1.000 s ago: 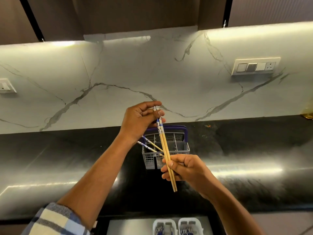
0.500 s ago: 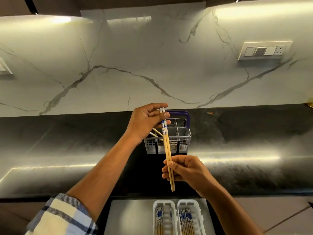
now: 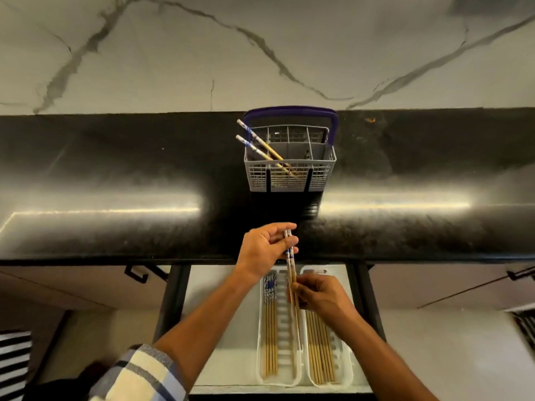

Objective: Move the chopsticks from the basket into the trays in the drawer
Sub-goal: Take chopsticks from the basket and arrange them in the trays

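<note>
- the left hand (image 3: 262, 250) pinches the blue-and-white patterned top ends of a pair of light wooden chopsticks (image 3: 291, 266) between thumb and fingertips, just near of the front edge of the glossy black stone counter (image 3: 115, 183).
- the right hand (image 3: 321, 296) curls its fingers round the plain wooden lower part of the same pair, so both hands hold it at once.
- the held pair runs near-to-far above the open white-lined drawer (image 3: 220, 285), over the strip between the two trays; i cannot tell whether its near tips touch a tray.
- the left white ribbed plastic tray (image 3: 260, 369) in the drawer holds a row of wooden chopsticks along its left side, patterned ends at the far end.
- the right white ribbed plastic tray (image 3: 348, 369) sits just beside it and holds another row of chopsticks, partly hidden by the right hand.
- a grey plastic grid cutlery basket with a purple handle (image 3: 289, 175) stands on the counter, far of the hands and close to the white grey-veined marble backsplash (image 3: 173, 68).
- two more patterned-end chopsticks (image 3: 254, 143) lean in the basket, tilted with their tops sticking out over its left far corner.
- a plaid sleeve in blue, cream and grey (image 3: 139, 374) covers the left arm at the near edge.
</note>
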`<control>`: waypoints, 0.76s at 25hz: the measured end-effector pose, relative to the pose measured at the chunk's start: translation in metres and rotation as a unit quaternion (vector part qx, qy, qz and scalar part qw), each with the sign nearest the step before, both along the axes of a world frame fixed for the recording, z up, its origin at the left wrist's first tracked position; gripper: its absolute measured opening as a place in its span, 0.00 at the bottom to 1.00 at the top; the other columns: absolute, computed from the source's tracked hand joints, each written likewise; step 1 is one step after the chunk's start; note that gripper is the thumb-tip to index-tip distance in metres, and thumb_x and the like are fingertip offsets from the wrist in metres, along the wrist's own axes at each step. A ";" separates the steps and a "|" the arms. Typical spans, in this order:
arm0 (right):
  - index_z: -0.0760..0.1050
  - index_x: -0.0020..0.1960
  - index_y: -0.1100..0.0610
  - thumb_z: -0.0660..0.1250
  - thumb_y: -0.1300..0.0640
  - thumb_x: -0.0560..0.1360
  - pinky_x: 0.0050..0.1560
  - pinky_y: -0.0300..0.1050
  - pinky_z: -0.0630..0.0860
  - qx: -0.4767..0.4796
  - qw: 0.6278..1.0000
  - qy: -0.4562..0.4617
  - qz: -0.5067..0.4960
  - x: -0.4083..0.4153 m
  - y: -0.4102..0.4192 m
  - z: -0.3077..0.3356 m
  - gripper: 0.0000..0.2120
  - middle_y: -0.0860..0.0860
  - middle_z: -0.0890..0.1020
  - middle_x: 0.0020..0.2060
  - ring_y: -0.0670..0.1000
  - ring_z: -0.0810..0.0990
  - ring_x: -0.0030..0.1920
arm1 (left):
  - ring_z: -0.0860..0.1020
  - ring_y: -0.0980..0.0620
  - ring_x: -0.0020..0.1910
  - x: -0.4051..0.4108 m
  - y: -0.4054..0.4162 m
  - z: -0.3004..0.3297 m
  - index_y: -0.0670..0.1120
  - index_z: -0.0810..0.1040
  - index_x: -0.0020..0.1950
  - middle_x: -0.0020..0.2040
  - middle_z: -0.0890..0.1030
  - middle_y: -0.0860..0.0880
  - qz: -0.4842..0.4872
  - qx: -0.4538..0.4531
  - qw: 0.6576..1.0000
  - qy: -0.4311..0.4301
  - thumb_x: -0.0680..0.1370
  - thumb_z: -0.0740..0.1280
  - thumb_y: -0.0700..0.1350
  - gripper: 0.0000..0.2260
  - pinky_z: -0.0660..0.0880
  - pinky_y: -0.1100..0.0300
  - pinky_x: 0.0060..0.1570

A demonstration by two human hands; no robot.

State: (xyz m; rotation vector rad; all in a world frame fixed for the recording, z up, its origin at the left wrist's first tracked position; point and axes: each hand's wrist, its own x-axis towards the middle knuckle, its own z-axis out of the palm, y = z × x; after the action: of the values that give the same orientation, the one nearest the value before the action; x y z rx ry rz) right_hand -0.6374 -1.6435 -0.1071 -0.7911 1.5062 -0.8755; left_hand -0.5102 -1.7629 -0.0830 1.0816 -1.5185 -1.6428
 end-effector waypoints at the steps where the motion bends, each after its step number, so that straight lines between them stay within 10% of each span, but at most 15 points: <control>1: 0.82 0.51 0.51 0.64 0.59 0.80 0.47 0.42 0.82 0.014 1.000 0.001 -0.004 0.004 0.002 -0.008 0.08 0.48 0.87 0.43 0.47 0.86 0.46 | 0.87 0.46 0.44 0.003 0.004 -0.010 0.44 0.81 0.61 0.48 0.86 0.43 0.004 0.000 1.000 -0.013 0.75 0.72 0.36 0.15 0.84 0.56 0.46; 8: 0.81 0.50 0.49 0.65 0.59 0.79 0.48 0.43 0.83 0.054 0.998 0.035 0.019 0.023 0.002 -0.039 0.08 0.49 0.87 0.44 0.46 0.86 0.46 | 0.86 0.48 0.46 0.018 0.015 -0.045 0.45 0.79 0.64 0.50 0.86 0.43 0.001 0.003 0.997 -0.071 0.76 0.71 0.38 0.16 0.82 0.47 0.53; 13: 0.79 0.44 0.49 0.64 0.57 0.80 0.43 0.39 0.79 0.059 0.981 0.177 0.043 0.041 0.003 -0.063 0.09 0.49 0.83 0.38 0.47 0.82 0.39 | 0.83 0.58 0.52 0.032 0.003 -0.046 0.52 0.72 0.70 0.50 0.86 0.50 -0.033 -0.018 0.990 -0.134 0.77 0.72 0.46 0.22 0.77 0.71 0.53; 19: 0.78 0.50 0.57 0.59 0.60 0.82 0.40 0.38 0.81 0.139 0.964 0.223 -0.035 0.075 0.004 -0.108 0.09 0.49 0.82 0.42 0.45 0.81 0.39 | 0.83 0.62 0.38 0.057 -0.048 -0.038 0.54 0.82 0.53 0.38 0.85 0.53 0.085 -0.120 0.974 -0.170 0.78 0.70 0.50 0.06 0.79 0.70 0.39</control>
State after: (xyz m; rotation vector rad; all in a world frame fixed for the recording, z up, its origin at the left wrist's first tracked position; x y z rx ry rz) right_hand -0.5620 -1.6399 -0.2154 -0.7595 2.0138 -0.5339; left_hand -0.4532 -1.8110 -0.1209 1.3638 -1.7323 -1.1657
